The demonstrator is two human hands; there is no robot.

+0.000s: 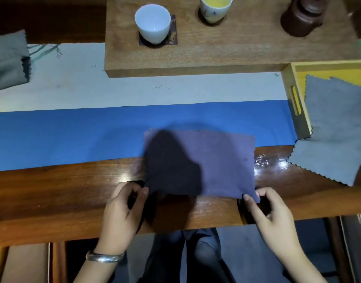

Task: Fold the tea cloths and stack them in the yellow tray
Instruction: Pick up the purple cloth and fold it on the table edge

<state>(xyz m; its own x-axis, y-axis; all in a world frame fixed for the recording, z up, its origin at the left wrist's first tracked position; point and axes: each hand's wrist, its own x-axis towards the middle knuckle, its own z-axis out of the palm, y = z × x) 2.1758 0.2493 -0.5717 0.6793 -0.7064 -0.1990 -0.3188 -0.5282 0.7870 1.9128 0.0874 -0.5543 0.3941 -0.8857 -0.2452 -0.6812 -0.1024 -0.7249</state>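
Note:
A purple tea cloth [222, 160] lies flat across the blue runner and the wooden table edge in front of me. My left hand [122, 213] pinches its near left corner. My right hand [269, 213] pinches its near right corner. At the right stands the yellow tray [294, 78], with a grey cloth [334, 127] draped over its near wall and hanging onto the table. Another grey cloth [8, 60] lies at the far left edge.
A raised wooden board [236, 50] holds an empty white cup [153, 23], a cup of yellow tea [215, 8] and a dark brown teapot [302, 15]. A white and blue runner [53, 135] covers the table. A silver bangle [105, 257] circles my left wrist.

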